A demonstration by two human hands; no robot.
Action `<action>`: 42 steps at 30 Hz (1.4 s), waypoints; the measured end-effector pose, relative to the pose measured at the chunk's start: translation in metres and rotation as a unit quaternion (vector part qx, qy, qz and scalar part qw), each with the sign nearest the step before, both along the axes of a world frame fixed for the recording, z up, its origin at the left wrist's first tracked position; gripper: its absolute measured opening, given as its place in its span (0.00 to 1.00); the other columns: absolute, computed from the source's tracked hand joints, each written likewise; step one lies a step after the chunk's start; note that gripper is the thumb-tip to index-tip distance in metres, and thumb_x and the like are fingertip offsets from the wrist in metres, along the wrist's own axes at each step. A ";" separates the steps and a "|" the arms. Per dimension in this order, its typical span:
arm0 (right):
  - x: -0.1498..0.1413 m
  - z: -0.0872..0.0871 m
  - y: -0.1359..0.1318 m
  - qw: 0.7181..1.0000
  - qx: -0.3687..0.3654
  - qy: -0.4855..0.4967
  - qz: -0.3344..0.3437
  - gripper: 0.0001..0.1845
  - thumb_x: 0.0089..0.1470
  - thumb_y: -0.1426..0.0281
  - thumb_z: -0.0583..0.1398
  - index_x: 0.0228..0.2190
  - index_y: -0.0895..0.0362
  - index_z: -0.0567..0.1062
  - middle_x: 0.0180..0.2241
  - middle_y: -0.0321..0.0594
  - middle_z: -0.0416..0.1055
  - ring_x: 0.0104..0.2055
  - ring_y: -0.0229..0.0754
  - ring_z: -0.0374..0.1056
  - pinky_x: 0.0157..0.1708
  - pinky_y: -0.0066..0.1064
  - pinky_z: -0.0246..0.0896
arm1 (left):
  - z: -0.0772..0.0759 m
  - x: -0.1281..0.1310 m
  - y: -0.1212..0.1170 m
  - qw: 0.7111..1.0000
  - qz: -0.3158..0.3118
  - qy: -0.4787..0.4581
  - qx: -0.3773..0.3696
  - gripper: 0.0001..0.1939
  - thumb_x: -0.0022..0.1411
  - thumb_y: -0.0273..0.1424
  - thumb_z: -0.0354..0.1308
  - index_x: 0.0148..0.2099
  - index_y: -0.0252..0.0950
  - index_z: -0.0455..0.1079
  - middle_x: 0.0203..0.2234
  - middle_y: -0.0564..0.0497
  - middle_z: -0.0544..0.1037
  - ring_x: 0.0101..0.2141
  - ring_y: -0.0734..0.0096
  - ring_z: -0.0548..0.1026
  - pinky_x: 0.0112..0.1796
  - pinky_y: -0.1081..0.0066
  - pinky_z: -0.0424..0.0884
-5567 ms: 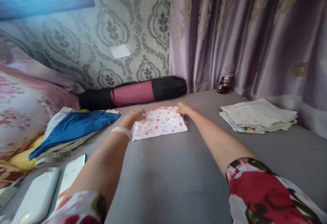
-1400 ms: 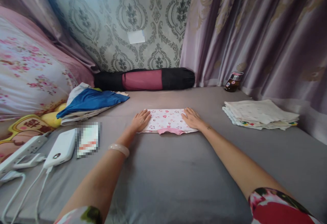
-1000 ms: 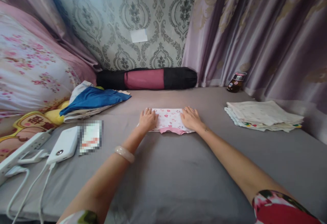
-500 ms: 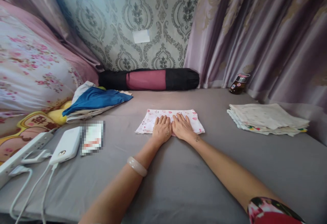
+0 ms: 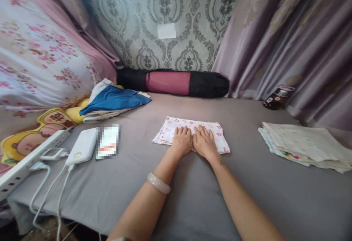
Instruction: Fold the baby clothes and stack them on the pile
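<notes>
A folded white cloth with pink and red prints lies on the grey sheet in front of me. My left hand rests flat on its middle, fingers stretched forward. Right beside it, my right hand also lies palm down on the cloth, fingers slightly spread. The two hands nearly touch at the thumbs. They cover the cloth's near middle edge. A pale bangle circles my left forearm.
A stack of folded pale cloths lies at the right, with a dark bottle behind it. At the left are a blue cloth pile, a white power bank and a power strip. A black-and-maroon roll bag lies against the wall.
The camera view has turned, so the surroundings sit differently in the frame. Both hands stay flat on the folded cloth, with little visible movement over it.
</notes>
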State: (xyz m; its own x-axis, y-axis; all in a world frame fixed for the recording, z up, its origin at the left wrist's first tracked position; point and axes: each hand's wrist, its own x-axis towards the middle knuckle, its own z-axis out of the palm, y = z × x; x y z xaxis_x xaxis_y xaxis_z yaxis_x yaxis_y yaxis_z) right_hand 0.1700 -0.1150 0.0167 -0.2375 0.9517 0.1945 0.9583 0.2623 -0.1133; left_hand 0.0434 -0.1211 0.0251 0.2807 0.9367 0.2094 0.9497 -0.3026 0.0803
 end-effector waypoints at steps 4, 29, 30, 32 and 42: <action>0.005 0.002 0.007 0.999 -0.040 0.010 0.010 0.27 0.64 0.66 0.44 0.60 0.60 0.62 0.64 0.49 0.54 0.66 0.47 0.47 0.64 0.45 0.35 | 0.005 -0.008 0.006 0.999 -0.004 -0.042 0.002 0.16 0.68 0.33 0.43 0.48 0.35 0.70 0.48 0.44 0.75 0.48 0.60 0.71 0.52 0.60 0.64; 0.053 0.020 0.024 0.996 -0.047 0.032 -0.068 0.33 0.65 0.60 0.37 0.63 0.65 0.56 0.66 0.49 0.47 0.69 0.48 0.40 0.65 0.48 0.31 | 0.000 -0.040 0.025 0.992 0.118 -0.039 0.040 0.26 0.70 0.39 0.36 0.62 0.34 0.61 0.63 0.41 0.61 0.65 0.56 0.52 0.62 0.49 0.49; 0.050 0.019 0.024 0.997 -0.043 0.033 -0.062 0.34 0.65 0.59 0.37 0.63 0.66 0.56 0.66 0.50 0.47 0.69 0.48 0.40 0.65 0.47 0.32 | 0.000 -0.035 0.024 0.993 0.106 -0.036 0.037 0.26 0.70 0.40 0.36 0.62 0.34 0.61 0.63 0.41 0.61 0.65 0.55 0.53 0.62 0.50 0.49; 0.045 0.015 0.024 0.997 -0.047 0.026 -0.062 0.34 0.65 0.59 0.38 0.63 0.67 0.57 0.66 0.51 0.49 0.68 0.49 0.42 0.65 0.45 0.34 | -0.002 -0.028 0.022 0.995 0.091 -0.025 0.006 0.27 0.70 0.41 0.37 0.63 0.32 0.61 0.63 0.40 0.61 0.64 0.53 0.54 0.61 0.49 0.51; 0.045 0.005 0.024 0.997 -0.042 -0.006 -0.070 0.32 0.65 0.61 0.41 0.62 0.66 0.59 0.65 0.52 0.52 0.67 0.50 0.45 0.64 0.45 0.35 | -0.011 -0.028 0.022 0.996 0.086 -0.014 -0.030 0.27 0.69 0.42 0.39 0.62 0.33 0.60 0.63 0.37 0.59 0.64 0.50 0.55 0.60 0.47 0.52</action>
State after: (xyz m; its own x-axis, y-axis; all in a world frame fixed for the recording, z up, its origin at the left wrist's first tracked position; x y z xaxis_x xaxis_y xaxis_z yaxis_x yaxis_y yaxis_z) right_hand 0.2152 -0.0908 0.0215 -0.1032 0.9884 0.1116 0.9862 0.1163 -0.1182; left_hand 0.0158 -0.0993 0.0142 0.1098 0.9814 0.1576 0.9843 -0.1294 0.1198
